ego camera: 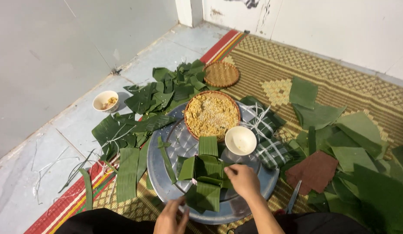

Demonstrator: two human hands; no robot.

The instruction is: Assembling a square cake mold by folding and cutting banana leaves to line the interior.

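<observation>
Green banana-leaf parcel (pixel 204 172) sits mid-tray (pixel 166 190); your right hand (pixel 243 180) presses its flap, fingers closed, left hand (pixel 172 216) open at the near rim. Ease off and the folds may spring open.

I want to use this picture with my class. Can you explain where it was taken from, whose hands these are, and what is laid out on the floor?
The camera sits on a person's head, looking down at their own bare hands. The right hand presses on folded green leaves arranged as a cross on a round metal tray. The left hand touches the tray's near edge. Also on the tray: a basket of yellow grain mix, an empty white bowl and tied leaf parcels. Loose leaf pieces lie on a woven mat.
</observation>
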